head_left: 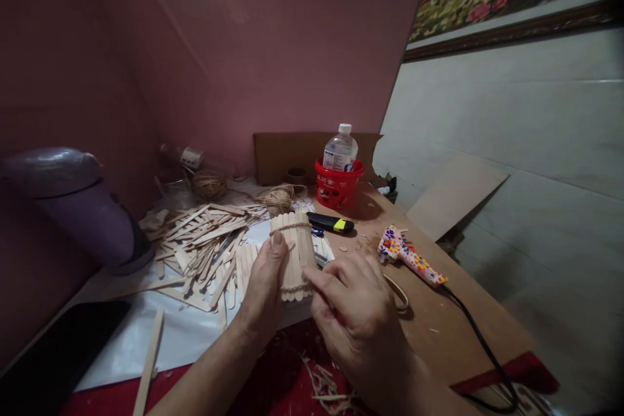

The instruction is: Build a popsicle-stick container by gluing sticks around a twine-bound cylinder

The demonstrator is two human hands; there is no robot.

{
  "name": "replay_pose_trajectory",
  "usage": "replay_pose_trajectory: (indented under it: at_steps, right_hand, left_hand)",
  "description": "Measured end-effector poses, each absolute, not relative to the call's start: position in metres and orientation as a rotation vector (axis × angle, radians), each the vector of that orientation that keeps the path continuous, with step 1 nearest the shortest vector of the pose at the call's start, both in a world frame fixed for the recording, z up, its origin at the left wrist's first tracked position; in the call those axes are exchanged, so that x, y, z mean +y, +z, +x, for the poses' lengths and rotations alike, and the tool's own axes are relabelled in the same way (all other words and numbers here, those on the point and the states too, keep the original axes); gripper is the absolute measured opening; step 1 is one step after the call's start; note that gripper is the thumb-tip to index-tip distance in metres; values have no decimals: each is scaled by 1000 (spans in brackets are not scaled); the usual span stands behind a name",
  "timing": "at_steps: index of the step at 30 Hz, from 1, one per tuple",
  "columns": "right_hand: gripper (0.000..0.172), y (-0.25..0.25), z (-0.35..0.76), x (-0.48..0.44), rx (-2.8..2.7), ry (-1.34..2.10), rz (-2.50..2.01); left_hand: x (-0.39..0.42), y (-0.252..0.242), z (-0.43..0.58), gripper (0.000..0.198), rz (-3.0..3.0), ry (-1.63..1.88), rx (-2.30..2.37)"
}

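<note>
A small holder of wooden craft sticks (296, 253) is up in front of me, its sticks side by side and upright. One band of twine (291, 227) runs across its top and another across its bottom. My left hand (263, 286) grips the holder from the left, thumb on its front face. At the lower right edge, by the bottom band, are the curled fingers of my right hand (355, 299). Whatever may be pinched in them is hidden. Behind the holder lies a black and yellow utility knife (331, 223).
Loose craft sticks (195, 247) are heaped on the left, near a purple tumbler (92, 214). Twine balls (279, 200) and a red bucket (338, 185) with a plastic bottle (341, 151) stand behind. A patterned glue gun (412, 257) trails a black cord (480, 331) on the right.
</note>
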State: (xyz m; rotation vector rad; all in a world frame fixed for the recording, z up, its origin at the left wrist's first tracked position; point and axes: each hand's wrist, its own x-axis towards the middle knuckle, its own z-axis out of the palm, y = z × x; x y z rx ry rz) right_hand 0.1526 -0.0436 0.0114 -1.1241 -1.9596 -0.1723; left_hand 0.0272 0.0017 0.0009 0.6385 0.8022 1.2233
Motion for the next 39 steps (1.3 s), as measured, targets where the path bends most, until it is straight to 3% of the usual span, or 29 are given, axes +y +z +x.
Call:
replay_pose_trajectory:
  at_steps: [39]
  right_hand:
    - [38,2,157,-44,-1949,-165,-1052]
  left_hand:
    - [-2,2,26,61,528,1150,862]
